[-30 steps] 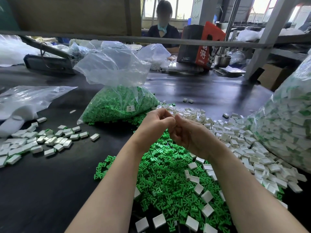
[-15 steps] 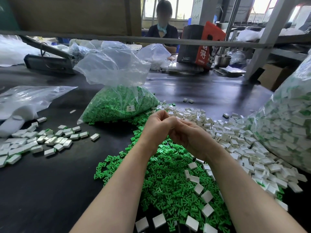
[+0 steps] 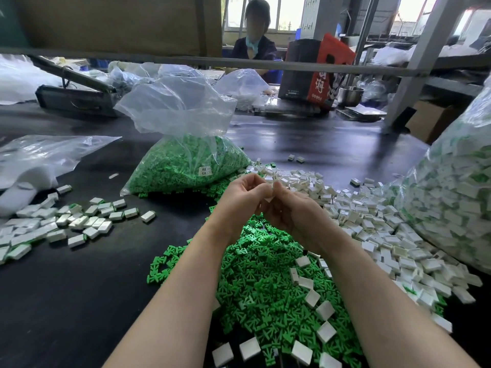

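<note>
My left hand [image 3: 243, 197] and my right hand [image 3: 289, 208] meet above a heap of small green plastic inserts [image 3: 265, 274] on the black table [image 3: 79, 288]. Between the fingertips of both hands sits a small white block [image 3: 269, 199], mostly hidden by the curled fingers. Loose white blocks [image 3: 372, 221] spread to the right of the hands. A group of joined white-and-green pieces [image 3: 66, 221] lies at the left.
A clear bag of green inserts [image 3: 186, 166] stands behind my hands. A big bag of white pieces [image 3: 451, 195] fills the right edge. Flat clear bags [image 3: 39, 155] lie far left. A person sits across the table beyond a metal bar [image 3: 239, 63].
Both hands stay together in nearly the same spot. The fingers have shifted a little, and a corner of the white block now shows between them.
</note>
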Motion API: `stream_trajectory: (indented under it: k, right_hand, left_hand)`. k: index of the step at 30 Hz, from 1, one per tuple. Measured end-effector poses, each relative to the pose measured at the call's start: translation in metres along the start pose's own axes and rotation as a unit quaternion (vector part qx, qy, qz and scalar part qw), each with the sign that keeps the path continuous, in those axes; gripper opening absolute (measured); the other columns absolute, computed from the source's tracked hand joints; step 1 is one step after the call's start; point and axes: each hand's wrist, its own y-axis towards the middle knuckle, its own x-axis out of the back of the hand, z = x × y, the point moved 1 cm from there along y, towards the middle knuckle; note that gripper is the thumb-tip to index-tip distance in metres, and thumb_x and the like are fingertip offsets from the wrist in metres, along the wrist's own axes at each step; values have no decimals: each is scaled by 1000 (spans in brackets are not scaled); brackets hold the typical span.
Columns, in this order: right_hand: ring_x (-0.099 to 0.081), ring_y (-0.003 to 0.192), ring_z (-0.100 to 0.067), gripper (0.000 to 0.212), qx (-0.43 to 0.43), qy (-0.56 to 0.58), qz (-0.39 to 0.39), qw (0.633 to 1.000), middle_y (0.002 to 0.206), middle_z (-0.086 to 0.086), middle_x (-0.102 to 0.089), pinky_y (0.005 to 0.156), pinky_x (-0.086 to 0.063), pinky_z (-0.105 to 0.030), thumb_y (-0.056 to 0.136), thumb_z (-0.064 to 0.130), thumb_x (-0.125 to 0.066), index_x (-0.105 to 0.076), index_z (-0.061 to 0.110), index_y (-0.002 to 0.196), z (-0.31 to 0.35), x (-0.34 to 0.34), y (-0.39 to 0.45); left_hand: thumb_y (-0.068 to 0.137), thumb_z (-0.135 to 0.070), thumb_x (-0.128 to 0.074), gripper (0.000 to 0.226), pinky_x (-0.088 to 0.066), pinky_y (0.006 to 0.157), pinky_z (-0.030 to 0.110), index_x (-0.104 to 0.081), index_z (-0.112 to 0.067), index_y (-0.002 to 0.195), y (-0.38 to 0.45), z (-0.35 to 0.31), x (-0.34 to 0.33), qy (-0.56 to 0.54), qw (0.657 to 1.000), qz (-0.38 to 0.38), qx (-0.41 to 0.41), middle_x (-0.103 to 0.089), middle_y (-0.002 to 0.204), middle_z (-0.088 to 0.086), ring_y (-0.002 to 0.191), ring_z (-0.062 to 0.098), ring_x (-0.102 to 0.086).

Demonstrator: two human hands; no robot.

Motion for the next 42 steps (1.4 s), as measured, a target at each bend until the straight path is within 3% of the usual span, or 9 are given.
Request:
stream_trajectory:
  k: [4,12,19,22,27,32,36,39,42]
  right_hand:
    - [-47,58,-11,47,-3,21,29,999,69,-2,-57,53,-34,-23,93,54,-44,-72,23,73,4,2,0]
    - [-50,57,-12,51,-24,39,34,998,71,-5,-57,53,-38,-21,91,56,-41,-69,16,78,5,5,0]
    - [-45,50,-11,49,-9,-99,-79,992,58,-1,-55,47,-33,-20,103,39,-38,-63,13,70,13,14,-4]
    - [-46,48,-8,40,-7,-163,-131,978,54,3,-54,48,-37,-17,104,29,-42,-61,8,75,15,20,-5]
    - [-48,54,-10,22,2,-312,-214,926,65,1,-57,50,-38,-18,100,20,-52,-64,9,84,12,32,-6]
    - [-61,74,-18,9,14,-477,-234,847,81,-3,-66,65,-48,-28,92,20,-64,-68,12,90,10,38,-6]
    - [-61,83,-17,6,5,-559,-236,795,90,0,-69,65,-50,-27,92,21,-63,-69,22,92,8,38,-7]
    - [-59,97,-17,20,22,-583,-191,789,110,1,-69,82,-52,-34,99,25,-53,-68,29,113,3,34,-3]
    - [-42,123,-20,39,15,-637,-124,761,135,11,-55,105,-38,-44,103,26,-41,-49,41,138,-8,26,1]
  left_hand:
    - [89,-1,-62,14,-38,58,22,-62,-12,79,-2,-1,9,-15,999,39,10,-57,62,-4,58,11,-43]
    - [85,-6,-68,10,-39,60,22,-66,-14,80,-4,-6,18,-8,999,38,12,-62,75,2,61,9,-47]
    - [83,-21,-74,11,-48,64,28,-67,-14,89,1,-7,64,153,984,-82,46,-75,87,4,78,14,-67]
    - [78,-14,-79,12,-52,52,29,-67,-12,79,-2,1,96,248,949,-179,71,-70,78,11,72,24,-65]
    - [74,-14,-78,18,-51,78,40,-60,-17,74,-13,13,135,408,849,-309,129,-70,90,16,88,33,-64]
    - [79,-10,-60,32,-48,87,44,-62,-6,111,-25,10,149,514,746,-375,196,-65,113,21,109,42,-58]
    - [82,-15,-58,45,-47,93,48,-56,-4,125,-29,6,146,548,704,-388,233,-59,124,22,116,45,-54]
    - [79,-17,-61,42,-47,89,45,-62,-4,119,-25,1,136,531,722,-382,224,-59,122,22,112,43,-56]
    - [79,-20,-67,18,-45,75,35,-70,-12,95,-16,-6,117,500,787,-333,142,-69,102,16,97,37,-62]
